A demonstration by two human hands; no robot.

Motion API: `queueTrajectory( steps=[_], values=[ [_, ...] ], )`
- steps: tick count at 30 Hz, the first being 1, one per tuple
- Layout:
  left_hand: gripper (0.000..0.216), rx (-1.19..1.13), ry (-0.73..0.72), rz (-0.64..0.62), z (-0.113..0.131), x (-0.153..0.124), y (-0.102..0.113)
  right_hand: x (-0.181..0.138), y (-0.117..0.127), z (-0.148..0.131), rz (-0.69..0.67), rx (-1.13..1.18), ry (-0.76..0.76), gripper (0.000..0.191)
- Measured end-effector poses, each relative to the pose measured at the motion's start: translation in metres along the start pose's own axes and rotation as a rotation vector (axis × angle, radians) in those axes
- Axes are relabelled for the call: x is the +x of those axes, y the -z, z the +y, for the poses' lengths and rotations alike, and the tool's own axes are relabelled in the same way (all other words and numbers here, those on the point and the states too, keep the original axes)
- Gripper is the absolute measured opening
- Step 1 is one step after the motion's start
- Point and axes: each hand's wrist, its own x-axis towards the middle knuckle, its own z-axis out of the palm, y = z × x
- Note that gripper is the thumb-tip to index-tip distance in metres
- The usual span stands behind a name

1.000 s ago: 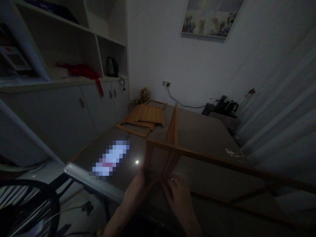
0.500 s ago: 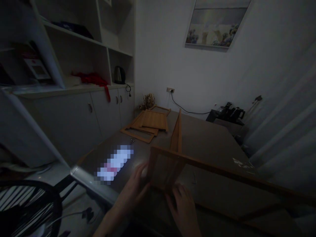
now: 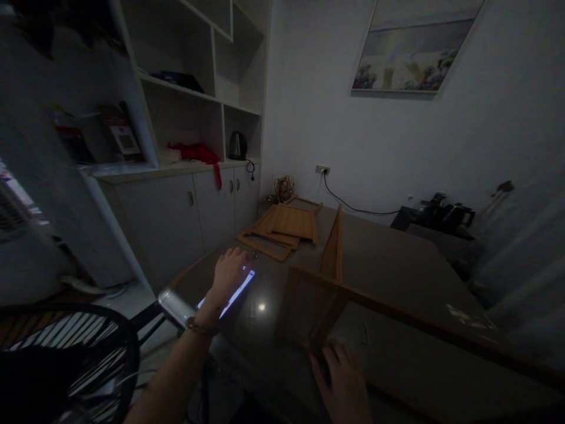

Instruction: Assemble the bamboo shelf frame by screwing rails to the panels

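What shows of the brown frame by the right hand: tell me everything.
The brown frame looks wooden and stands at the near side of the table. Its long bar slants to the picture's right edge; an upright panel reaches away behind the bar, seen nearly edge-on. The right hand has its fingers at the lower corner; whether they grip it is too dark to tell.

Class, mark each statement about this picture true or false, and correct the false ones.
1. The left hand is over the lit screen. True.
2. The right hand is on the kettle. False: the right hand is at the wooden frame.
3. Wooden panels lie on the table. True.
4. The kettle stands on the floor. False: the kettle stands in the shelf unit.
5. The cloth in the shelf unit is red. True.
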Motion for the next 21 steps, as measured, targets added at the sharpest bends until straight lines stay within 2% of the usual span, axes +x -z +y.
queueTrajectory(
  steps=[3, 9, 15, 21],
  values=[
    [0.025, 0.052, 0.012, -0.088, 0.008, 0.025, -0.005, 0.000, 0.000, 0.000, 0.009, 0.011, 0.010, 0.033],
    [0.034, 0.142, 0.144, -0.223, 0.017, 0.067, -0.020, 0.001, 0.000, -0.003, 0.028, 0.019, -0.002, 0.033],
    [0.036, 0.189, 0.210, -0.345, 0.016, 0.083, -0.033, 0.002, -0.001, -0.003, 0.053, 0.016, 0.005, 0.033],
    [0.036, 0.203, 0.184, -0.428, 0.015, 0.089, -0.040, 0.003, 0.002, -0.006, 0.013, 0.035, -0.021, 0.030]
  ],
)
